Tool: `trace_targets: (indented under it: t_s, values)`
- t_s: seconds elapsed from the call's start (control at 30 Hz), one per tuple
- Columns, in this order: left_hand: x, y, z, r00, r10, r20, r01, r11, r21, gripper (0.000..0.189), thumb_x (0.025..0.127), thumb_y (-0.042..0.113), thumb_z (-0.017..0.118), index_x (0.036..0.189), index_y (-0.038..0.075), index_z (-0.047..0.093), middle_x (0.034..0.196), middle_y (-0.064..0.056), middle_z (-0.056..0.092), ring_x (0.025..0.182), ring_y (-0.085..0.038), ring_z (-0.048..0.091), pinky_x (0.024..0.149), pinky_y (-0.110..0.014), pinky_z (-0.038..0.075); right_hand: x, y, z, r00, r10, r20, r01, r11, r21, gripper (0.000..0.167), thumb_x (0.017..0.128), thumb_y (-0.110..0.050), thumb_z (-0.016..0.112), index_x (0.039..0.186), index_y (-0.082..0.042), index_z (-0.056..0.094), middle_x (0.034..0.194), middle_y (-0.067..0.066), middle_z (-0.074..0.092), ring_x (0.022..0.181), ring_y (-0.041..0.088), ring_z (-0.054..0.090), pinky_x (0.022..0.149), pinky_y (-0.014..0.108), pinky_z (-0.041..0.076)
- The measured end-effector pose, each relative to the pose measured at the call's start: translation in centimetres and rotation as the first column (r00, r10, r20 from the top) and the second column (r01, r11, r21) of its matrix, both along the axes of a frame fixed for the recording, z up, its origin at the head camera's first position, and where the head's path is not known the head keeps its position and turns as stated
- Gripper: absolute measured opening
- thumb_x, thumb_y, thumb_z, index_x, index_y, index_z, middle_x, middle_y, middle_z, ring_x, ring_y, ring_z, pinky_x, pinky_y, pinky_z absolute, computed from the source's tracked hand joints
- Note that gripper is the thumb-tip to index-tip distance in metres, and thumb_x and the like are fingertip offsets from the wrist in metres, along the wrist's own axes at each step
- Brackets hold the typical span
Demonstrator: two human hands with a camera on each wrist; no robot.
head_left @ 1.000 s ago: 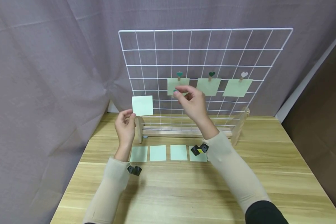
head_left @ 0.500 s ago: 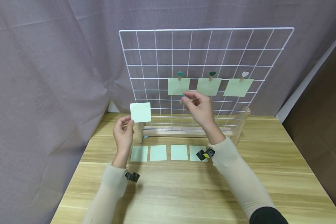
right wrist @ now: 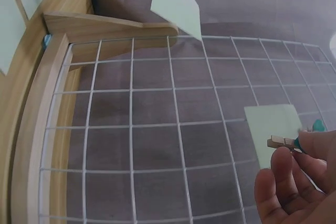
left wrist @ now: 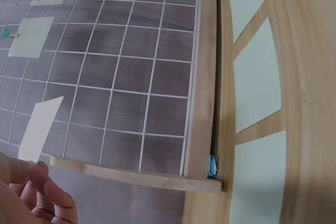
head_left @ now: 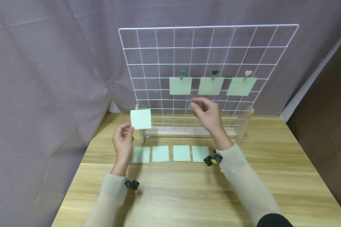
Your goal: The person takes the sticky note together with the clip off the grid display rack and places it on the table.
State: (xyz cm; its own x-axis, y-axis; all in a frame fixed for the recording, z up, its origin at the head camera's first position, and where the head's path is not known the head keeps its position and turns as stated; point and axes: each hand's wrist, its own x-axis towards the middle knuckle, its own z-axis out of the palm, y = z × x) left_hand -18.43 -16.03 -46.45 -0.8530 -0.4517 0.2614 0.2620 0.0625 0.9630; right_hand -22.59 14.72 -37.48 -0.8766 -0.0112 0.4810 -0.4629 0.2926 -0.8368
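My left hand (head_left: 123, 141) pinches a pale green sticky note (head_left: 140, 119) by its lower left corner, in front of the left end of the white wire grid (head_left: 182, 108). Between thumb and finger, my right hand (head_left: 208, 114) holds a small wooden clothespin (right wrist: 282, 141) with a teal decoration, its wooden tip pointing out. That hand is before the grid, below the hanging notes. Three notes hang in a row: a left note (head_left: 180, 86), a middle note (head_left: 211, 86) and a right note (head_left: 241, 87). Each has a heart-topped clothespin at its top edge.
Several notes lie in a row on the wooden table (head_left: 170, 195), among them a leftmost note (head_left: 141, 154). The grid stands in a wooden base (head_left: 176, 133). A small blue object (left wrist: 212, 167) sits by the base's left foot. A grey curtain (head_left: 59, 78) hangs behind.
Both hands have come down and back from the grid. The left carried its note slightly left; the right moved rightward with the clothespin, uncovering the left hanging note.
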Motion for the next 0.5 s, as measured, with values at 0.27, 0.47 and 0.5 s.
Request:
trace_targets:
  t_s: [0.27, 0.47, 0.5]
  values:
    - [1.0, -0.4, -0.5, 1.000, -0.014, 0.015, 0.014, 1.000, -0.010, 0.018, 0.100, -0.006, 0.066, 0.117, -0.012, 0.067, 0.094, -0.010, 0.064, 0.054, -0.003, 0.047, 0.049, -0.012, 0.040, 0.5, 2.0, -1.4, 0.997, -0.040, 0.070, 0.040, 0.999, -0.002, 0.027, 0.102, -0.015, 0.071, 0.124, 0.002, 0.073, 0.104, 0.022, 0.075, 0.071, 0.011, 0.065, 0.063, 0.019, 0.054]
    - [1.8, -0.9, -1.3, 1.000, -0.013, 0.027, 0.013, 1.000, -0.005, 0.017, 0.099, -0.003, 0.068, 0.115, -0.010, 0.068, 0.092, -0.006, 0.064, 0.055, -0.004, 0.049, 0.049, -0.013, 0.043, 1.0, 3.3, -2.4, 0.987, -0.078, 0.138, 0.080, 0.997, -0.012, 0.029, 0.102, -0.020, 0.073, 0.124, -0.001, 0.074, 0.105, 0.017, 0.074, 0.072, 0.013, 0.067, 0.066, 0.021, 0.058]
    - [2.0, -1.0, -1.4, 0.999, -0.013, 0.032, 0.013, 1.000, -0.005, 0.017, 0.099, -0.003, 0.067, 0.115, -0.010, 0.068, 0.092, -0.005, 0.064, 0.055, -0.004, 0.049, 0.049, -0.013, 0.043, 1.1, 3.5, -2.5, 0.986, -0.083, 0.144, 0.086, 0.996, -0.012, 0.029, 0.102, -0.019, 0.073, 0.124, 0.000, 0.074, 0.105, 0.018, 0.074, 0.072, 0.012, 0.068, 0.066, 0.021, 0.058]
